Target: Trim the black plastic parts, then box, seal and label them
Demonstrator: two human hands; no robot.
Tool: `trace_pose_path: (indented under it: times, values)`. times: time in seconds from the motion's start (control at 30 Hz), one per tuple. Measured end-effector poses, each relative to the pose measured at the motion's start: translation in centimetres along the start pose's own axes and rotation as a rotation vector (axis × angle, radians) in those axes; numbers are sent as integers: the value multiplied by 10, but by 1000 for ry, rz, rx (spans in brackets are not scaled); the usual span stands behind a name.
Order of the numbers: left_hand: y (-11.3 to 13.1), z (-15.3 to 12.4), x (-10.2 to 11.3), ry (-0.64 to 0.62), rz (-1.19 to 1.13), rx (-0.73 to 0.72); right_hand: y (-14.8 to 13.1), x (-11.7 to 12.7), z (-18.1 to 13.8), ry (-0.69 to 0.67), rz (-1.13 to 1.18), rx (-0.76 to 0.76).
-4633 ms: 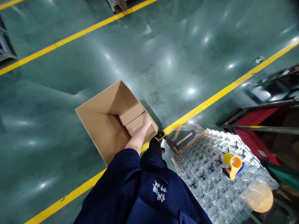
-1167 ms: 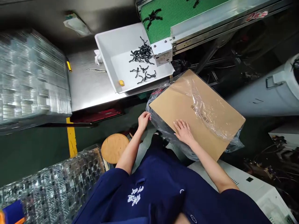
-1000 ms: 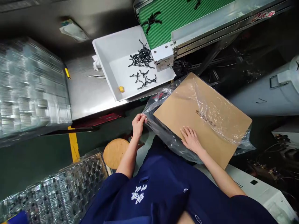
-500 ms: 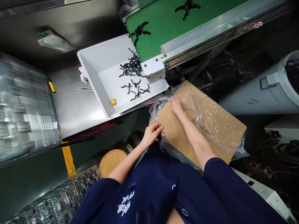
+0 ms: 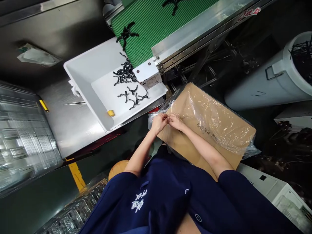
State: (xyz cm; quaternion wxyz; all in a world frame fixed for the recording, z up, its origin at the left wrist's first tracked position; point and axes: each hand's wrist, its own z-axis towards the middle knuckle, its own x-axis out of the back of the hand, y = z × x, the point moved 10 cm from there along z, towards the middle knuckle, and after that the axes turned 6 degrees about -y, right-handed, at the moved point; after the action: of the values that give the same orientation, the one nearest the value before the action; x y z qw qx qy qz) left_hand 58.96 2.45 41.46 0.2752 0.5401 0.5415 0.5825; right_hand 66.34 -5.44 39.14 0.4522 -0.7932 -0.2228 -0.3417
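Note:
In front of my body lies a tilted brown cardboard box [image 5: 185,143] with printed dark characters. Clear plastic bag film [image 5: 216,113] covers much of its top and bunches at the ends. My left hand [image 5: 159,123] and my right hand [image 5: 175,121] meet over the box's left end. Both have their fingers closed in a pinch, tip to tip, at the bunched film. The exact bit of film between the fingertips is hidden.
A white tray [image 5: 85,86] holds several black branched plastic parts [image 5: 125,71] and a small yellow piece [image 5: 110,113]. Above it ends a green conveyor belt [image 5: 146,29] carrying similar parts. A grey bin [image 5: 258,84] stands right; stacked clear trays [image 5: 26,136] stand left.
My right hand has moved down and left from the box's upper corner, and my left hand slightly up, so they now meet. The view has shifted, moving the tray and belt leftward.

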Motion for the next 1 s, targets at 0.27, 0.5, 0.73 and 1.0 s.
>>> trace_pose_path:
  times: [0.27,0.5,0.73,1.0]
  values:
    - [-74,-47,46,164,147,-5,1,8,-5,92,182,32]
    - [-32,27,-14,-218,53,-368,-14,14,1,139,265,114]
    - [-27,47,-36,-280,-24,-229,-34,16,-6,236,244,129]
    - [-47,68,-35,-202,149,-57,133,114,-398,1261,103,-1020]
